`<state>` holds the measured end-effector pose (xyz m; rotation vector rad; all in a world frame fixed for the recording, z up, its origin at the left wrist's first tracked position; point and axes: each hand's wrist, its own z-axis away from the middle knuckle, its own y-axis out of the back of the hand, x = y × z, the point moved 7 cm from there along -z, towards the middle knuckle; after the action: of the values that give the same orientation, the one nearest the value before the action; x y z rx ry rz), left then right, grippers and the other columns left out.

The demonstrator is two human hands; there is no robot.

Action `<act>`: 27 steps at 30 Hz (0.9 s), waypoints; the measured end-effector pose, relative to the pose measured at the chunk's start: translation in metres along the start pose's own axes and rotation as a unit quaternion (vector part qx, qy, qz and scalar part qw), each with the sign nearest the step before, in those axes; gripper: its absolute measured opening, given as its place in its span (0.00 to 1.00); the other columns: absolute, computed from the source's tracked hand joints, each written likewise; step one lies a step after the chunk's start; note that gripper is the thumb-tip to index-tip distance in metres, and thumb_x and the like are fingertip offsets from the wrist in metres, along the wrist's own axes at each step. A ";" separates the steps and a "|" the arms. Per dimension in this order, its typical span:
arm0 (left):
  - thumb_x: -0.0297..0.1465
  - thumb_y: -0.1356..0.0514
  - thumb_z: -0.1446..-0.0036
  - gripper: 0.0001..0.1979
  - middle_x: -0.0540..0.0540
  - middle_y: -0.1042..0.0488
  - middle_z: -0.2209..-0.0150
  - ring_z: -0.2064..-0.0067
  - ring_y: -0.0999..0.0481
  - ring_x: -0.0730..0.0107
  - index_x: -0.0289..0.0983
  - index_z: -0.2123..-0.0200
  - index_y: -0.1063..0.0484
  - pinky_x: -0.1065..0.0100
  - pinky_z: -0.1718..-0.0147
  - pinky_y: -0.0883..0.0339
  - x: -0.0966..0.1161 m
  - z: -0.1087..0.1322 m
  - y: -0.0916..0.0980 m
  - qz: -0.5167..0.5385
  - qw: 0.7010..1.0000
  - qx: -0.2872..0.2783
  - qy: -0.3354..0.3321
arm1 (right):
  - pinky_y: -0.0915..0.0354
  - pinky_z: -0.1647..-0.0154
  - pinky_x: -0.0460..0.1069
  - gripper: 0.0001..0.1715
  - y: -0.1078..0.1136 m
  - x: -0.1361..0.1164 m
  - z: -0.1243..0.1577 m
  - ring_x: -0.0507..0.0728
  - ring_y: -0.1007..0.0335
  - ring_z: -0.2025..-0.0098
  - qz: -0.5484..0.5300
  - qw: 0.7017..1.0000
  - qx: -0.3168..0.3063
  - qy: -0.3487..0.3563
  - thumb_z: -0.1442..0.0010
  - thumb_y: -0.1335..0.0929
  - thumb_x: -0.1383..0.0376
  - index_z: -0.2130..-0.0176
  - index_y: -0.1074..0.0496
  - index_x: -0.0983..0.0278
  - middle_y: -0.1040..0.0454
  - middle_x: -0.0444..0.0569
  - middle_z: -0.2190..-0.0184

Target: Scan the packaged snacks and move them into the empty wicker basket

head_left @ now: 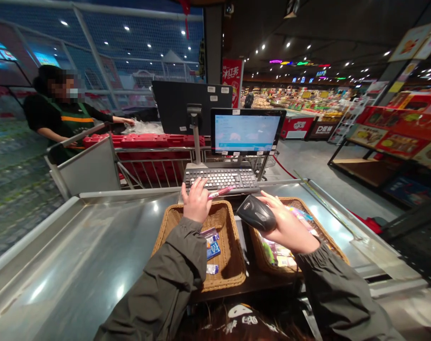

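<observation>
My left hand [197, 201] reaches over the left end of the black keyboard [225, 179], its fingertips at the keys. A slim pink packet [221, 192] sticks out to the right from under its thumb side, apparently gripped there. In my right hand [289, 221] is a black barcode scanner [257, 213], fingers wrapped round it, above the right wicker basket [338, 251]. Several colourful small packages [282, 255] lie in that basket, partly hidden by my hand. Below my left wrist, the left wicker basket [236, 265] holds a few small packets, one of them blue [213, 251].
A lit monitor [247, 132] stands behind the keyboard, with a second screen [187, 106] turned away beside it. The metal counter [105, 255] extends on both sides. At the far left a person in a green apron [73, 118] stands by red crates [144, 140]. Shelves of boxes [389, 137] stand right.
</observation>
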<state>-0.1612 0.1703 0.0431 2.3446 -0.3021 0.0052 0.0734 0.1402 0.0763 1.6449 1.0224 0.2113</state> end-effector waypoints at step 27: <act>0.20 0.47 0.47 0.15 0.35 0.36 0.36 0.30 0.48 0.52 0.36 0.65 0.21 0.40 0.33 0.59 -0.060 0.105 -0.093 -0.050 0.954 -0.282 -0.089 | 0.51 0.34 0.75 0.32 -0.040 -0.037 -0.020 0.74 0.51 0.31 -0.003 1.000 -0.004 -0.013 0.52 0.31 0.70 0.46 0.31 0.61 0.34 0.57 0.40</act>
<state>-0.2078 0.1735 -0.1016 1.7887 -0.2347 -0.3044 0.0183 0.1279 0.0627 1.6341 1.0059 0.1892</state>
